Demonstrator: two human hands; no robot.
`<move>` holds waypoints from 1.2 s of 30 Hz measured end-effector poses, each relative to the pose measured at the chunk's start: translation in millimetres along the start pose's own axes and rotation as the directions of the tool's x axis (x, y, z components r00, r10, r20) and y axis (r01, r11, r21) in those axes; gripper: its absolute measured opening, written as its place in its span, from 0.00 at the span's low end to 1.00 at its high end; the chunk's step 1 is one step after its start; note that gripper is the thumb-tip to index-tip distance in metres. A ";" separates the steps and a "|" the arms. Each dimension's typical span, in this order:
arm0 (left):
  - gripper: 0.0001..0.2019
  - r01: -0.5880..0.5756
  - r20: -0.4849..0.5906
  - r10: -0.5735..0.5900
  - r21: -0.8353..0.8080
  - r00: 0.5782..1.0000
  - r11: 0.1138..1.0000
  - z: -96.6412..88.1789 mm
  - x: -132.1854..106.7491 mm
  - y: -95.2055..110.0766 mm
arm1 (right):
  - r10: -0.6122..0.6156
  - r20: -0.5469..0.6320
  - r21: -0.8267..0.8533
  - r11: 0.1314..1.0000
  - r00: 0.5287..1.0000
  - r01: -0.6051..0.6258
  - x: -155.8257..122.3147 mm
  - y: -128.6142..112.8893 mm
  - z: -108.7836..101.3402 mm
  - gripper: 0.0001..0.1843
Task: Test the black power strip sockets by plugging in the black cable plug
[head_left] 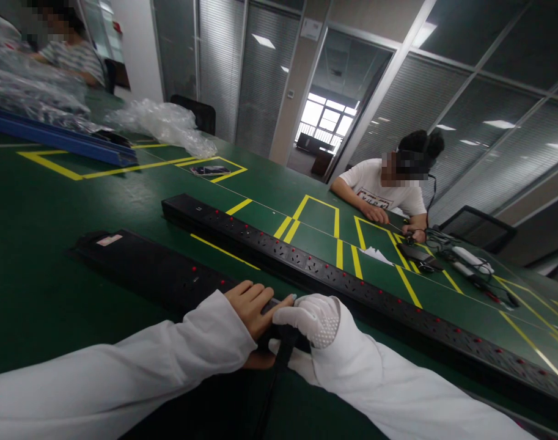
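Observation:
A black power strip (pixel 154 272) with red indicator dots lies on the green table, its near end close to me. My bare left hand (pixel 253 305) is closed over that end, fingers across the top. Just beside it, my right hand (pixel 315 321), in a white dotted glove, is closed around the tip of the same strip. A black cord (pixel 272 388) hangs down below my hands; where it joins the strip is hidden. Behind them a longer black power strip (pixel 285 253) with a row of sockets runs diagonally across the table, apart from my left hand.
Yellow tape (pixel 322 208) marks boxes on the table. Clear plastic wrap (pixel 164 122) and a blue rail (pixel 58 134) lie at the far left, near a small flat package (pixel 209 171). Across the table, a person (pixel 389 183) handles something near cables and adapters (pixel 471 260). Other people sit far left.

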State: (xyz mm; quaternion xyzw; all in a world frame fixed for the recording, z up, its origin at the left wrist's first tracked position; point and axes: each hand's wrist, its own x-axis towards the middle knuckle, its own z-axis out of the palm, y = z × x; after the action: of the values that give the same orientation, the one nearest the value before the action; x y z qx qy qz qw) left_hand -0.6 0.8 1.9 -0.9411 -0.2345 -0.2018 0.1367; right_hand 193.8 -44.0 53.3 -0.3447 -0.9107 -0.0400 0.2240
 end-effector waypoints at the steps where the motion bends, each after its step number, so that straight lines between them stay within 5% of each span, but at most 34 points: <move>1: 0.28 0.000 -0.002 0.000 -0.007 1.000 1.000 -0.3 0.0 0.1 | -0.003 0.001 0.007 1.000 1.000 0.003 0.6 -0.5 -0.5 0.16; 12: 0.21 -0.002 -0.060 0.005 0.058 0.998 0.998 8.9 -1.5 -0.7 | 0.039 0.054 -0.018 0.999 0.998 -0.038 2.3 -1.3 -3.1 0.16; 22: 0.34 0.019 -0.005 -0.020 -0.067 1.000 0.998 -2.5 0.7 1.8 | -0.052 0.024 -0.045 0.998 0.998 0.053 -1.6 3.2 2.2 0.17; 36: 0.23 0.029 0.028 -0.028 -0.026 0.999 0.999 -3.4 0.9 1.5 | -0.020 0.008 0.012 1.000 1.000 0.020 -3.3 3.9 4.0 0.17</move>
State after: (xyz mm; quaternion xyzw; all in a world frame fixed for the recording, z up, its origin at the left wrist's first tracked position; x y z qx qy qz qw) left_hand -0.1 -1.3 5.1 -0.9420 -0.2472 -0.1936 0.1181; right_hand 197.0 -42.2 47.9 -0.3343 -0.9153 -0.0354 0.2219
